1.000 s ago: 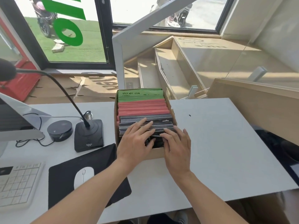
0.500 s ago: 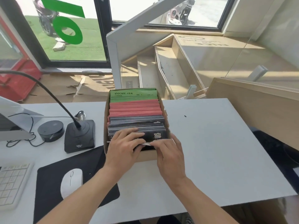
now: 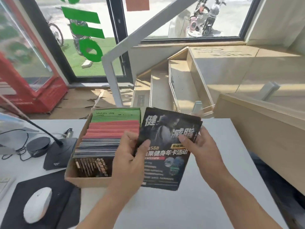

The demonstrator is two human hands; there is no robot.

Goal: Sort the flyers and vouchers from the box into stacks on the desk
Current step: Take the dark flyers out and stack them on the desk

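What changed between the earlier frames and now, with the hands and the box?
Both hands left the box and lifted a bundle of black flyers up and to its right; the left hand and right hand now grip its edges. The green, red and remaining dark papers stayed in the box.

So all you really get of the person is two bare forearms coming in from the bottom edge, plus the left hand (image 3: pixel 130 164) and right hand (image 3: pixel 200 146). No sleeves anywhere in view, arms are uncovered right up to where the picture cuts them off. No watch, no bracelet, no rings, no gloves. Fingernails look short and plain, no polish. Down in the lower right corner there's a dark blue patch, looks like trousers maybe, but it's too blurry to call.
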